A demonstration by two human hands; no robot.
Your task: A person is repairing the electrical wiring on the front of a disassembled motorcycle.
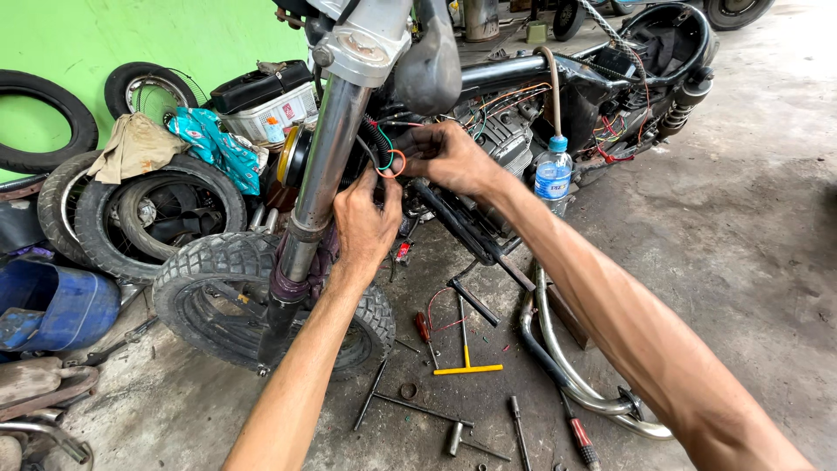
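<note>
Head view: left hand (366,222) and right hand (449,157), arms outstretched, both pinch the coloured wires (388,161) beside the fork tube (318,187).

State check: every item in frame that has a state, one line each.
left hand: pinching the wires beside the fork tube
right hand: closed on the wires at the frame
motorcycle: stripped, wiring exposed
front tyre: mounted, resting on the floor
water bottle: upright, capped
yellow T-handle wrench: lying flat on the floor
exhaust pipe: detached, on the floor
</note>
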